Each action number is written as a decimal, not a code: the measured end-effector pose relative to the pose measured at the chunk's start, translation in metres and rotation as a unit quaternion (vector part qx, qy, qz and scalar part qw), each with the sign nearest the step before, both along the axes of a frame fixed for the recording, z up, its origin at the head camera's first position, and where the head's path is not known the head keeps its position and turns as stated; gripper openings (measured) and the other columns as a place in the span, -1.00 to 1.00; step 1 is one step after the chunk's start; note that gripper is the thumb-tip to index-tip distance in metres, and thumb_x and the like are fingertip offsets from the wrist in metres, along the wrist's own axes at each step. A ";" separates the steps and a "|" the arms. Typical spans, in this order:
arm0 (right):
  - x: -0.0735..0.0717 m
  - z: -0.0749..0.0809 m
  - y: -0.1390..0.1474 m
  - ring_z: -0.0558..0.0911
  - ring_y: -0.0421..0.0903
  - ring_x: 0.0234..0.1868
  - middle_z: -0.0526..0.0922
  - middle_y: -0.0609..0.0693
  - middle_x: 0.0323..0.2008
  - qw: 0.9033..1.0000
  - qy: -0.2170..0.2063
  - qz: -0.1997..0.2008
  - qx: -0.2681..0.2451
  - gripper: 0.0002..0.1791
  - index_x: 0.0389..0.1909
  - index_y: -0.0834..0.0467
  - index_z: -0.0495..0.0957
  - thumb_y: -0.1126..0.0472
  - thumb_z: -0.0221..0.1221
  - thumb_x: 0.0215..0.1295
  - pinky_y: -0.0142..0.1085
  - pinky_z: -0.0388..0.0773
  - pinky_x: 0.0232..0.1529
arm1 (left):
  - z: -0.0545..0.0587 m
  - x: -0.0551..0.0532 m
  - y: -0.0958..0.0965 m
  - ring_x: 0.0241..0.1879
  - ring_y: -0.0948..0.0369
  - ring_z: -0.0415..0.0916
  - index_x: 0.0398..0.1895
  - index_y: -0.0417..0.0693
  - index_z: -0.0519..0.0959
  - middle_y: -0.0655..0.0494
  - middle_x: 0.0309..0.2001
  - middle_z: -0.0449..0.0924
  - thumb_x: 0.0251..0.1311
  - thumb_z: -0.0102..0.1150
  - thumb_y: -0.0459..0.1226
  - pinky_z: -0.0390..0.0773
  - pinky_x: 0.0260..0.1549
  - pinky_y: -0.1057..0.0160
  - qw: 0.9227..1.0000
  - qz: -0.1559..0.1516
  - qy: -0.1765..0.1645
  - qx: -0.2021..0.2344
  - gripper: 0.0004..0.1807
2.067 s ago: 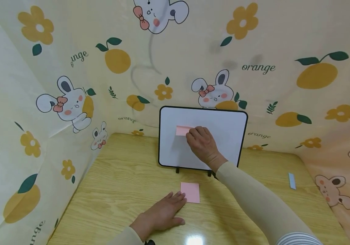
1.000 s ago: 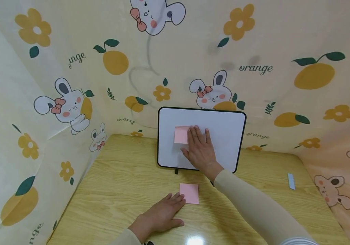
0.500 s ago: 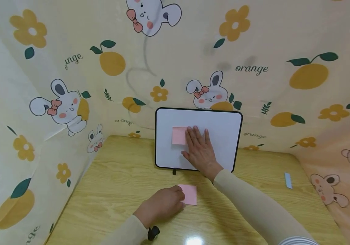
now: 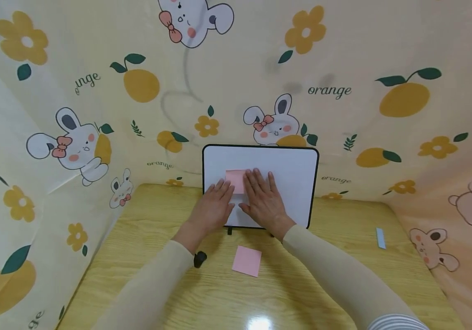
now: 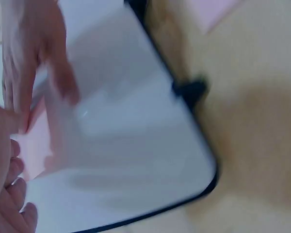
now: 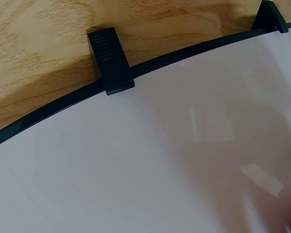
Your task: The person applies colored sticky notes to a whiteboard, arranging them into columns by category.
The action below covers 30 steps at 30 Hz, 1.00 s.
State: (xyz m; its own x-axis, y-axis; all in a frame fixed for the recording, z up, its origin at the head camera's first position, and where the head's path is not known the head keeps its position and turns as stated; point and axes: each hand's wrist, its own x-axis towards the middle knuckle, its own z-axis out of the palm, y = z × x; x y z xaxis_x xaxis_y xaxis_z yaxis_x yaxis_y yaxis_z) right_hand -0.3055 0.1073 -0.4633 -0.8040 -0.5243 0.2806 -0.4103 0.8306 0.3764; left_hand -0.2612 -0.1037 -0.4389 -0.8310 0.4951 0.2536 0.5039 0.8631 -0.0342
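On the white board (image 4: pixel 291 197), left of its middle, is a pink paper (image 4: pixel 236 178). The left hand (image 4: pixel 213 204) and the right hand (image 4: pixel 266 199) flank it there, fingers straight; how firmly they press, I cannot tell. Another pink sheet (image 4: pixel 247 261) lies before the board.

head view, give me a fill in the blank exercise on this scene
1. The left hand and right hand are at the upper pink note, on the ____.
2. The lower pink note lies on the wooden ____.
3. The strip at far right is light ____.

Missing words: whiteboard; table; blue
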 end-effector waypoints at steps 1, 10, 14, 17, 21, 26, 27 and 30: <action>0.000 0.000 -0.001 -0.36 0.08 0.74 -0.33 0.08 0.73 1.000 -0.004 -0.002 0.002 0.02 0.72 0.18 -0.18 -0.41 -0.11 0.58 0.20 -0.36 0.70 | 0.006 -0.007 -0.001 0.66 -0.03 0.07 0.63 -0.22 0.23 -0.12 0.64 0.19 0.65 -0.03 -0.03 0.11 0.64 -0.05 1.000 -0.002 -0.005 -0.015 -0.32; 0.001 0.002 -0.005 -0.44 0.07 0.73 -0.44 0.04 0.73 1.000 -0.024 -0.001 0.009 -0.04 0.72 0.15 -0.30 -0.36 -0.23 0.64 0.24 -0.41 0.68 | 0.020 -0.037 0.002 0.72 0.08 -0.39 0.74 -0.09 -0.22 0.03 0.74 -0.31 0.61 -0.44 0.31 -0.27 0.70 -0.06 0.993 -0.018 -0.044 -0.103 -0.08; 0.000 0.002 -0.004 -0.45 0.07 0.73 -0.44 0.03 0.73 1.000 -0.021 -0.007 0.009 -0.04 0.72 0.13 -0.29 -0.38 -0.25 0.63 0.28 -0.41 0.67 | 0.021 -0.042 0.001 0.72 0.09 -0.41 0.74 -0.08 -0.25 0.05 0.74 -0.34 0.60 -0.49 0.32 -0.30 0.70 -0.07 0.992 -0.024 -0.047 -0.116 -0.07; 0.000 0.002 -0.004 -0.45 0.07 0.72 -0.42 0.01 0.73 1.000 -0.016 -0.012 0.010 -0.01 0.73 0.12 -0.28 -0.41 -0.23 0.61 0.30 -0.43 0.66 | 0.021 -0.045 -0.006 0.73 0.08 -0.36 0.74 -0.10 -0.17 0.04 0.74 -0.26 0.61 -0.45 0.30 -0.31 0.70 -0.08 0.992 -0.022 -0.043 -0.113 -0.09; -0.002 0.005 -0.004 -0.44 0.08 0.73 -0.37 0.00 0.73 1.000 -0.013 -0.015 0.019 0.01 0.73 0.10 -0.27 -0.44 -0.20 0.58 0.30 -0.45 0.65 | 0.020 -0.047 -0.022 0.73 0.06 -0.28 0.73 -0.11 -0.03 0.03 0.73 -0.14 0.64 -0.36 0.25 -0.27 0.70 -0.08 0.993 0.000 -0.032 -0.117 -0.15; -0.002 0.009 -0.004 -0.41 0.07 0.73 -0.29 0.01 0.73 0.999 -0.018 -0.020 0.029 -0.01 0.73 0.11 -0.22 -0.44 -0.21 0.59 0.29 -0.46 0.65 | 0.020 -0.047 -0.031 0.73 0.07 -0.29 0.73 -0.09 -0.05 0.04 0.74 -0.17 0.66 -0.35 0.20 -0.26 0.70 -0.05 0.990 0.002 -0.038 -0.135 -0.19; -0.002 0.010 -0.004 -0.39 0.07 0.73 -0.26 0.01 0.73 0.999 -0.016 -0.018 0.028 -0.02 0.73 0.11 -0.19 -0.42 -0.20 0.60 0.29 -0.44 0.66 | 0.020 -0.048 -0.031 0.73 0.07 -0.30 0.73 -0.09 -0.06 0.04 0.74 -0.18 0.67 -0.37 0.19 -0.27 0.70 -0.05 0.990 -0.002 -0.039 -0.138 -0.19; -0.004 0.013 -0.011 -0.29 0.05 0.74 -0.15 0.03 0.72 1.000 0.003 0.010 0.023 -0.08 0.72 0.14 -0.08 -0.35 -0.14 0.62 0.25 -0.35 0.68 | 0.020 -0.047 -0.032 0.73 0.05 -0.29 0.73 -0.10 -0.06 0.02 0.74 -0.17 0.67 -0.36 0.18 -0.25 0.70 -0.05 0.990 -0.013 -0.033 -0.139 -0.20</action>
